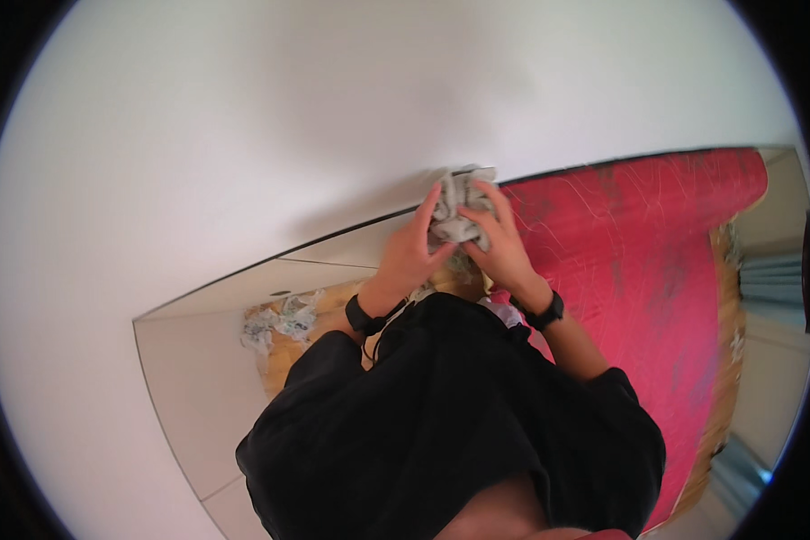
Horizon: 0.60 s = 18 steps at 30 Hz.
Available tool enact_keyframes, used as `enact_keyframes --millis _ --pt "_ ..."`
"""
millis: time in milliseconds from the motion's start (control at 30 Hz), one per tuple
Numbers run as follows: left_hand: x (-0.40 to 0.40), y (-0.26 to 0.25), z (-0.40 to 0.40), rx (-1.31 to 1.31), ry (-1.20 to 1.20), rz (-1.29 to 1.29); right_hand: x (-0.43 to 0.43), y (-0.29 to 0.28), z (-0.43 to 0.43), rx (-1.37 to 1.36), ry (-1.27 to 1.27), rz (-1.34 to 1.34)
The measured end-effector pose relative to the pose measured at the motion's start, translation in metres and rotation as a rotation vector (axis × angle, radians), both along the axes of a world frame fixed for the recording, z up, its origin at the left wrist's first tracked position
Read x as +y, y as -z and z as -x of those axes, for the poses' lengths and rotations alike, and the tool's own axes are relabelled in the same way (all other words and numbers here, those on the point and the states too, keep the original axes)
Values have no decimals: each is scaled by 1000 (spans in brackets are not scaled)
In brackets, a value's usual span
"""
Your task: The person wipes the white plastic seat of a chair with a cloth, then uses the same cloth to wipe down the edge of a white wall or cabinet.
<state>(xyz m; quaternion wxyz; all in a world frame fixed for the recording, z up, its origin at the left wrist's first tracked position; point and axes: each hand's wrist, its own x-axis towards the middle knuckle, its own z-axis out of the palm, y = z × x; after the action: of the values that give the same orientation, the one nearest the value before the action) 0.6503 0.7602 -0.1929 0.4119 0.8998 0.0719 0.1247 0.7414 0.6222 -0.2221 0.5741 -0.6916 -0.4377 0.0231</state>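
Observation:
A crumpled grey patterned cloth (pixel 455 226) is bunched between my two hands, close to the foot of the white wall. My left hand (pixel 412 246) grips its left side, with fingers pointing up. On the other side, my right hand (pixel 503 233) presses its fingers into the folds. The cloth seems to be at or just in front of the wall's lower edge; whether it touches the wall I cannot tell. Each wrist wears a black band.
The white wall (pixel 209 135) rises ahead, dark along its lower edge. Red patterned fabric (pixel 614 270) lies over a wooden surface (pixel 725 324) to the right. Crumpled clear plastic (pixel 290 324) lies at the left, beside pale floor tiles (pixel 189 378). Blue-grey curtains (pixel 773 280) hang far right.

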Motion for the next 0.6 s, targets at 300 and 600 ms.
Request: enact_keyframes --millis 300,600 --pt "11 -79 -2 -738 0 32 1 -117 -11 -295 -443 -108" --pt "53 -90 33 -822 -355 94 48 -126 10 -1001 129 -285"
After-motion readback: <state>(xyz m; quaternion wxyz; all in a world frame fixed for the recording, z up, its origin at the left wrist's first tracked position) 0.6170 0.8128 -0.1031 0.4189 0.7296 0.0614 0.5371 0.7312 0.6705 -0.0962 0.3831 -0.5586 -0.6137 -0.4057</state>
